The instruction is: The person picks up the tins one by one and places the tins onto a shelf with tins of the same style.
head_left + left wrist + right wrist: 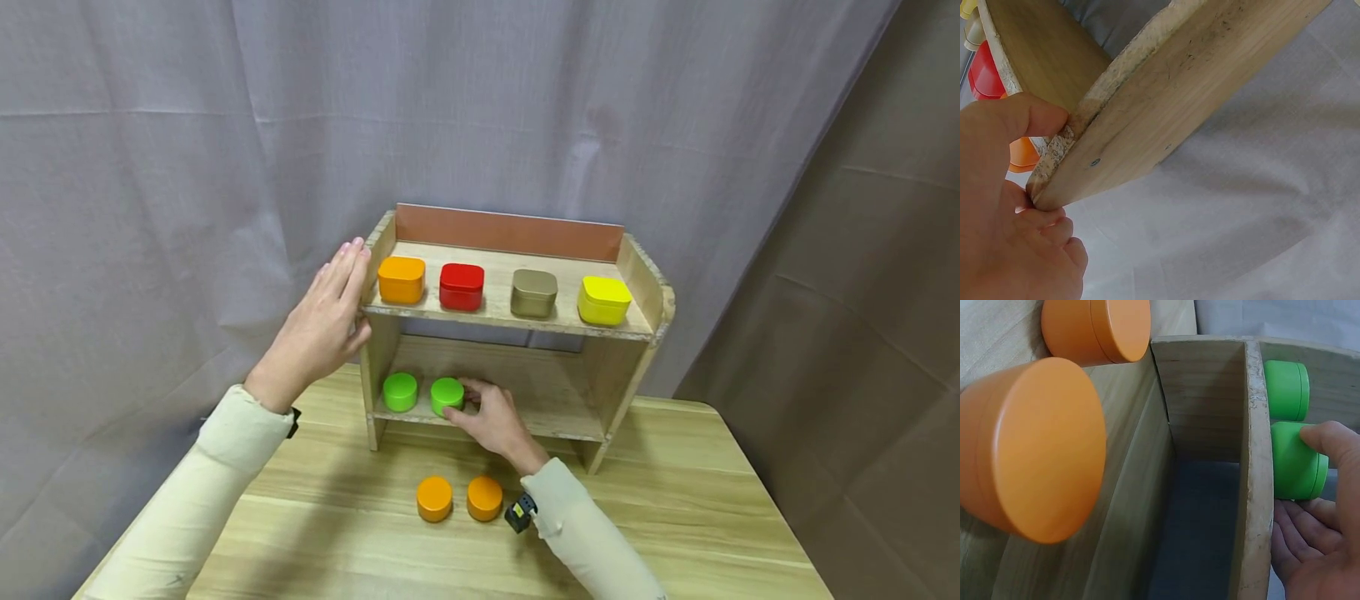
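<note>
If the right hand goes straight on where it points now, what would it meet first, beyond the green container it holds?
Probably the other green container, just left of the held one on the lower shelf; depth is unclear, so the right hand might pass behind it.

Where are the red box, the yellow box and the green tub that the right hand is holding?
Red box (462,292): head view, on its front side.
Yellow box (603,307): head view, on its front side.
Held green tub (1295,465): right wrist view, on its round side.
</note>
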Demonstrator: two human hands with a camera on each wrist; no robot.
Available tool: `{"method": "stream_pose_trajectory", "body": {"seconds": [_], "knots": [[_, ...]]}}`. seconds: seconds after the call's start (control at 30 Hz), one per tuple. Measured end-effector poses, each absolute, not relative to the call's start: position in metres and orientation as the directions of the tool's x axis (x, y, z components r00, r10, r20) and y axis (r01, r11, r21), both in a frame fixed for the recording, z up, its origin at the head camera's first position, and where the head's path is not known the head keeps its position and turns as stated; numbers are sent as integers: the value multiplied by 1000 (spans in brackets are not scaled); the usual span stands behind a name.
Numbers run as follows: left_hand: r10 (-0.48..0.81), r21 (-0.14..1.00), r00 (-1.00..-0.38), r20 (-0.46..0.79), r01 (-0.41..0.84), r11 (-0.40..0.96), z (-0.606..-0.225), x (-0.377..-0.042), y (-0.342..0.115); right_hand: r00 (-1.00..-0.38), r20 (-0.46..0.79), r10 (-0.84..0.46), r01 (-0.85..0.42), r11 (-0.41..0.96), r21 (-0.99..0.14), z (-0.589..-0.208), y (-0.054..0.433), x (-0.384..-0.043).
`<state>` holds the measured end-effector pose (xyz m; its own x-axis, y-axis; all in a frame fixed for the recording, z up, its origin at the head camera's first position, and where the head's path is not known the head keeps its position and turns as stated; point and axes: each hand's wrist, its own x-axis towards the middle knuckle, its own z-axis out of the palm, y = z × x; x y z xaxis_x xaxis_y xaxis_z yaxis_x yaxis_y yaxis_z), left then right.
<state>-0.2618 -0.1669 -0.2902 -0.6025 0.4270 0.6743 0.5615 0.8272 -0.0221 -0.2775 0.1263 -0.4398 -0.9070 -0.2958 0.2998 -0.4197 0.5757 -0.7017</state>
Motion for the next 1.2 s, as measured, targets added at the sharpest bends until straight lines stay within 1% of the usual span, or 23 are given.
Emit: {"method": "stream_pose_trajectory", "body": {"seconds": [0.2,0.33,0.43,0.5,0.63,0.8,1.07,1.2], "knots": [[428,-27,-604,672,559,829,-290,-261,-167,-904,311,-294,-428,590,-685,-436,129,-277],[426,-26,-603,675,558,829,-289,-261,-168,-881,363,-304,-473,584,-660,-431,134,-273],[428,-27,-603,673,559,829,-288,-262,-167,-857,404,-321,-514,593,-620,-428,139,-268],[431,-31,-602,672,559,829,-288,-262,-167,-853,408,-325,-519,609,-600,-425,143,-263],[433,-37,-599,674,558,829,-289,-262,-167,-857,373,-354,-514,615,-597,-417,151,-250],[430,-31,-603,672,557,830,-291,-260,-169,-845,306,-438,-527,591,-611,-411,161,-235],[431,-33,-606,669,555,831,-290,-260,-168,-833,233,-502,-539,640,-548,-413,178,-214],[433,-31,-603,670,560,828,-289,-261,-167,-822,240,-517,-559,649,-517,-418,185,-208]]}}
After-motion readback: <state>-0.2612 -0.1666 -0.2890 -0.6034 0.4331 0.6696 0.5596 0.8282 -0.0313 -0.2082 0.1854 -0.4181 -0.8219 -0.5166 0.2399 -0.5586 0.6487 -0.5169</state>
